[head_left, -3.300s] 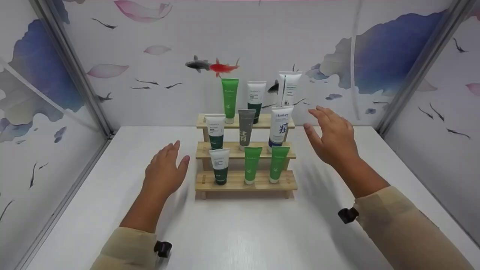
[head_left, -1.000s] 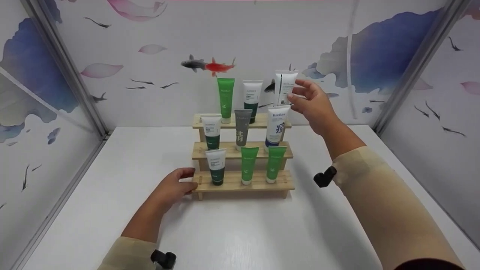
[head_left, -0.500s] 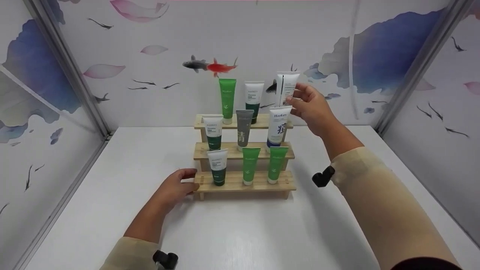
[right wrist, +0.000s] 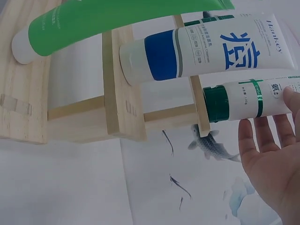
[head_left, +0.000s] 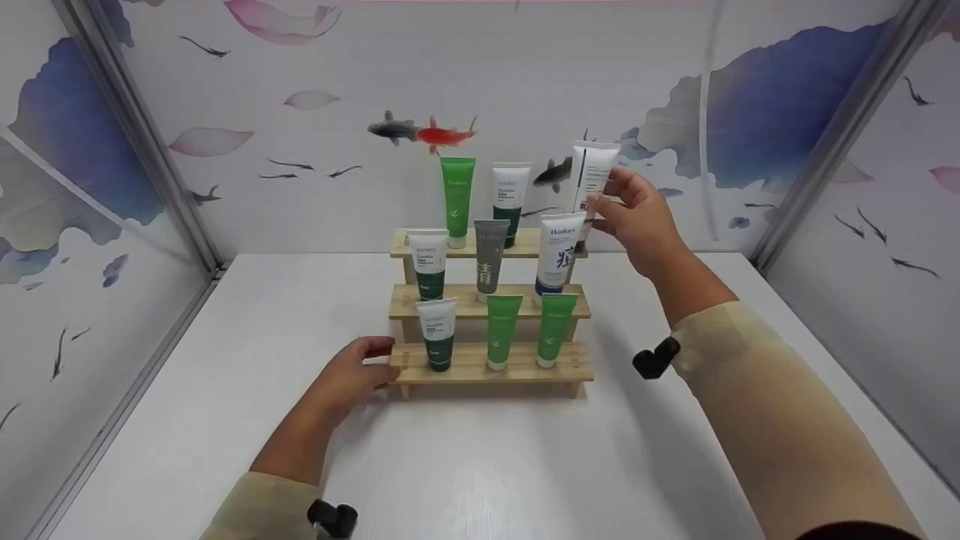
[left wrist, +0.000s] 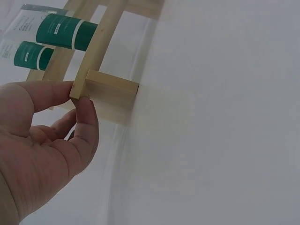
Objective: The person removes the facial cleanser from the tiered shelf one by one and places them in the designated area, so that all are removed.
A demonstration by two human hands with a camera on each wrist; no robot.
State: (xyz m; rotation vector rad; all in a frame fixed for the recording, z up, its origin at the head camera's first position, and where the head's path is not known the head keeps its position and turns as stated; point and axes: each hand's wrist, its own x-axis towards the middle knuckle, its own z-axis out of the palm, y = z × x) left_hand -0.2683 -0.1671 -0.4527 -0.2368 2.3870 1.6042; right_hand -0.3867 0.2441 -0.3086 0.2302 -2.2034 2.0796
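Note:
My right hand (head_left: 637,217) holds a white squeeze tube (head_left: 595,172) between thumb and fingers, at the right end of the top step. In the right wrist view the tube's dark green cap (right wrist: 216,104) is at the edge of the top board; whether it touches is unclear. My left hand (head_left: 358,379) pinches the left end of the lowest board of a three-step wooden stand (head_left: 491,380); the left wrist view shows thumb and fingertips on the board end (left wrist: 79,89). Nearest the right hand's tube is a white tube with a blue band (head_left: 559,251).
Upright on the stand are green tubes (head_left: 502,330), white-and-dark-green tubes (head_left: 436,334) and a grey tube (head_left: 490,255). The stand is on a white table (head_left: 480,465), with a printed wall (head_left: 315,187) close behind and metal-framed panels at both sides.
Both hands have come in from beside the stand: the left took hold of the lowest board, the right the white tube. In the last half second that tube shifted to the right.

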